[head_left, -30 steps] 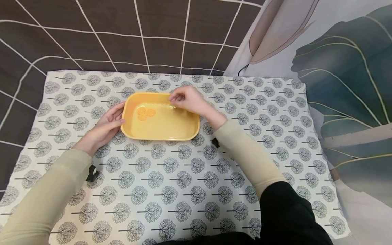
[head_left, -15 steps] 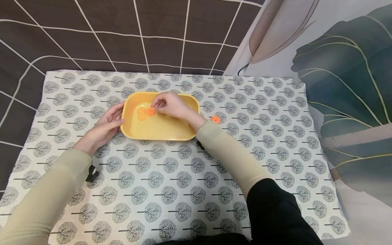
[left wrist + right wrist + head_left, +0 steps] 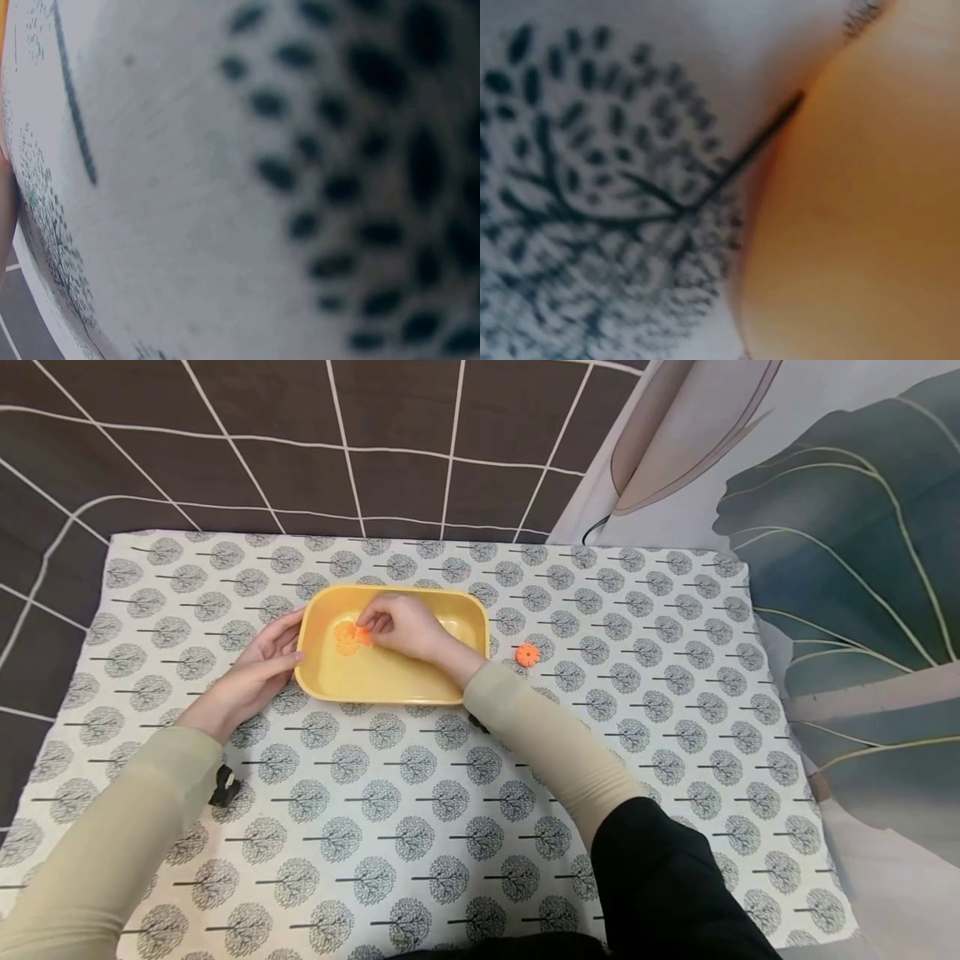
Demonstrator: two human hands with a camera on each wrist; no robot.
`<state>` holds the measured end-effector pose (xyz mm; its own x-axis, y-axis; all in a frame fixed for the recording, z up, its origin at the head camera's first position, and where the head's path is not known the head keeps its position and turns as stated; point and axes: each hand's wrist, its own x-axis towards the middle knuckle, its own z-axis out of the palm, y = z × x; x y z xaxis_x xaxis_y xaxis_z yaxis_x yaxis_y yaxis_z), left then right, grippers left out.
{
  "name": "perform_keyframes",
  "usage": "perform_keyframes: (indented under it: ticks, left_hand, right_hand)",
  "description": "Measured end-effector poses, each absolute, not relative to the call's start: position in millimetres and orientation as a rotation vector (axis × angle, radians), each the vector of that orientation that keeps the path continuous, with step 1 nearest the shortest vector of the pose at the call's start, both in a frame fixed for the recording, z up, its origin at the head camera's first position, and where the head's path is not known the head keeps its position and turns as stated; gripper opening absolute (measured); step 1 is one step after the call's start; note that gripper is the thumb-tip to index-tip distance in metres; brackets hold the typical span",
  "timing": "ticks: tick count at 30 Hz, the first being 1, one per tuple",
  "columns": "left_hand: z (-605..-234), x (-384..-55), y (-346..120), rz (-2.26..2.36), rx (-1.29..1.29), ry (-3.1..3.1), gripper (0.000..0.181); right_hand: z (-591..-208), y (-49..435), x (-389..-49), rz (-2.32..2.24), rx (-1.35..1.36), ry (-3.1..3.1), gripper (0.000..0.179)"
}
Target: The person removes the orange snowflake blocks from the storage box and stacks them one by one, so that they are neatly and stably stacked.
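My left hand (image 3: 262,664) grips the left end of a yellow plastic tray (image 3: 390,697), thumb on the rim and fingers along the outside. Inside the tray, my right hand (image 3: 405,625) reaches down with thumb and fingers pinched at an orange round scalloped piece (image 3: 364,635), partly covered by the fingertips. Paler orange scalloped pieces (image 3: 346,639) lie just left of it on the tray floor. Another orange scalloped disc (image 3: 527,655) rests on the cloth beyond the tray's right end. In the right wrist view, the tray's wall (image 3: 862,210) fills the right side.
A white cloth (image 3: 420,827) printed with grey trees covers the table. Behind it hangs dark fabric (image 3: 397,410) with white grid lines, and a leaf-patterned curtain (image 3: 847,568) hangs at the right. A black wrist camera (image 3: 226,786) sits under my left sleeve.
My right hand has moved left and down over the tray to the orange piece. The disc on the cloth, hidden by my right arm before, now shows. My left hand stays put.
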<state>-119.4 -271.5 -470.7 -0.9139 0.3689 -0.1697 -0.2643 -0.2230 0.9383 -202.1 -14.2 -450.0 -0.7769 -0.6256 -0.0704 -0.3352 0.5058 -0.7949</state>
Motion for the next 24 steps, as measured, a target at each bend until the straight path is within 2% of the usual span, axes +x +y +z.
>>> perform_keyframes:
  ticks: [24]
  left_hand:
    - [-470.9,-118.4,-271.3,2.192,0.139,1.647,0.072]
  right_hand:
    - [-453.3,-16.2,-201.0,-0.984,-0.916,2.454,0.040]
